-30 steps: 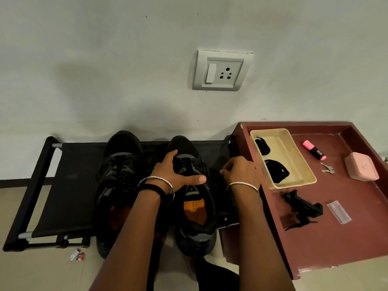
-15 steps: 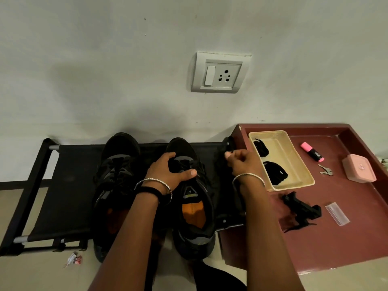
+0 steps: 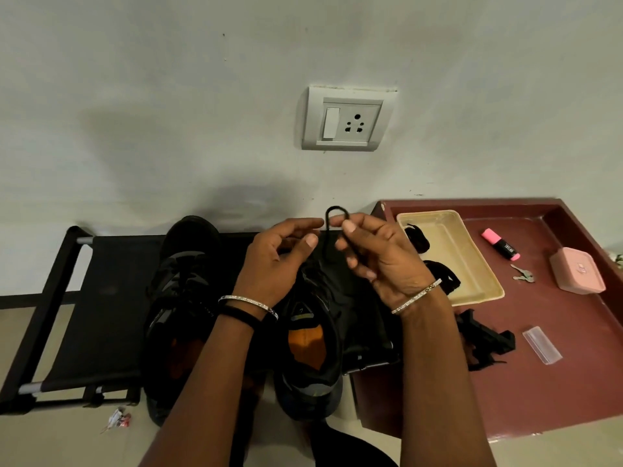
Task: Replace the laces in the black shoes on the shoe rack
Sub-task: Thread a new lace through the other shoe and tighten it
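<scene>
The black fabric-and-tube shoe rack (image 3: 101, 298) stood at far left, against the wall. Both task shoes sat on it. The left black trainer (image 3: 182, 264) was beside the right black trainer with the orange insole (image 3: 310, 342), heels toward the person.

The left hand (image 3: 273, 264) was raised above the right trainer with its fingers loosely curled. Its index tip was at the black lace (image 3: 332, 214), but a grip could not be confirmed. The right hand (image 3: 381, 261) pinched that lace between thumb and fingers, holding up a small loop. The lace ran down from the loop toward the trainer's eyelets.

Judged step: working a lace at the upper eyelets of the right trainer (removal or threading could not be told apart). The next move would call for steady tension on the loop and a firm hold on the trainer so it does not slide off the rack.

Containers, further right:
- The maroon raised-edge wooden tray (image 3: 539, 382) carried a loose black lace pile (image 3: 485, 338), a clear plastic sleeve (image 3: 542, 345), a pink highlighter (image 3: 500, 244), keys (image 3: 522, 275) and a closed pink box (image 3: 576, 271).
- The beige plastic bin (image 3: 472, 264), standing on that tray, held two black lace bundles (image 3: 416, 239).
</scene>
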